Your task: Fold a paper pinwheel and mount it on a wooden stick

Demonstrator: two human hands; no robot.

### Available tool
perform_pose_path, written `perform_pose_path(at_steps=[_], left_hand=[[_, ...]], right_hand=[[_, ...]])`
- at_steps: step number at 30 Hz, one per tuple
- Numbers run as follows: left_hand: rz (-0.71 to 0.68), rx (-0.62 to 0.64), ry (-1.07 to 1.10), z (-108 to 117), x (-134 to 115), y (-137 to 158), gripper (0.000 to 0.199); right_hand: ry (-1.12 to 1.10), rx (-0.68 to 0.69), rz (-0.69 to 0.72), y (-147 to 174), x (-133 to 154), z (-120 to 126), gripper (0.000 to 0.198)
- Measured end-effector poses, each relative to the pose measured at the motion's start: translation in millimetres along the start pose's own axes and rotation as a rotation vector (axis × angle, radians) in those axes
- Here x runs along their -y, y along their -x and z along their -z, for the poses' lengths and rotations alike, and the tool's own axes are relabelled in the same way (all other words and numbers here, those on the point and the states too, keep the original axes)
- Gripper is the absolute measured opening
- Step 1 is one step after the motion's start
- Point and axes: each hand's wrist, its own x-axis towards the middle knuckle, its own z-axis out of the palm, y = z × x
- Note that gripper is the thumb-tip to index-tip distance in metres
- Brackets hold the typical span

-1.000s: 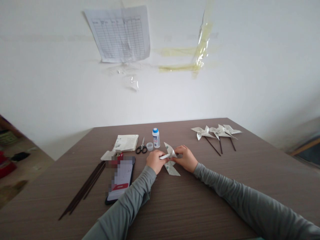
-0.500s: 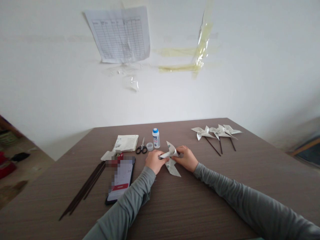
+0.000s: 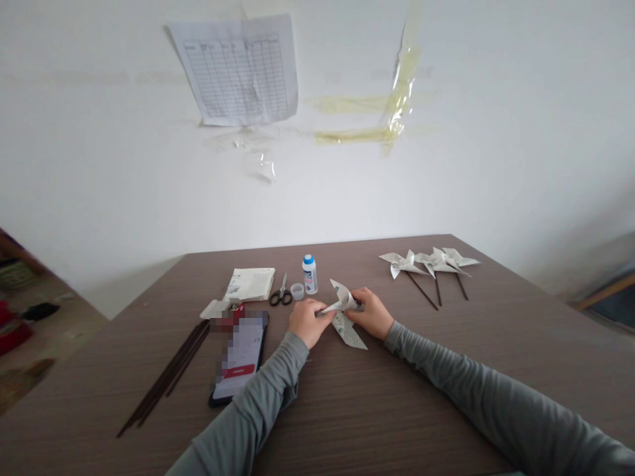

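Both hands meet over the table (image 3: pixel 446 410), the left hand (image 3: pixel 306 322) and right hand (image 3: pixel 371 313) each closed in a pinch on a folded paper pinwheel (image 3: pixel 344 314) held between them, one point sticking up past the fingers and another lying on the wood just below the right hand. Just beyond the left hand stand a glue bottle (image 3: pixel 309 274), its cap (image 3: pixel 297 291) and scissors (image 3: pixel 281 292). A phone (image 3: pixel 241 356) and dark sticks (image 3: pixel 166 377) lie off to its left, and finished pinwheels (image 3: pixel 430 262) lie well beyond the right hand.

Both hands, left hand (image 3: pixel 308 322) and right hand (image 3: pixel 370 315), around a paper pinwheel (image 3: pixel 346 316)
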Motion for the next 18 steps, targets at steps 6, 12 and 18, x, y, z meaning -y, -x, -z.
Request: perform_pose_path(at_steps=[6, 12, 18], left_hand=[[0.015, 0.031, -0.034, 2.3, 4.4, -1.9, 0.020], [0.023, 0.044, -0.045, 2.7, 5.8, -1.0, 0.018], [0.023, 0.017, -0.035, 8.1, 7.1, 1.1, 0.011]], right_hand=[[0.011, 0.062, -0.026, -2.4, -5.8, 1.5, 0.009], [-0.011, 0.022, -0.005, -1.7, -11.3, -2.4, 0.016], [0.003, 0.051, -0.014, -2.2, -9.5, 0.1, 0.018]])
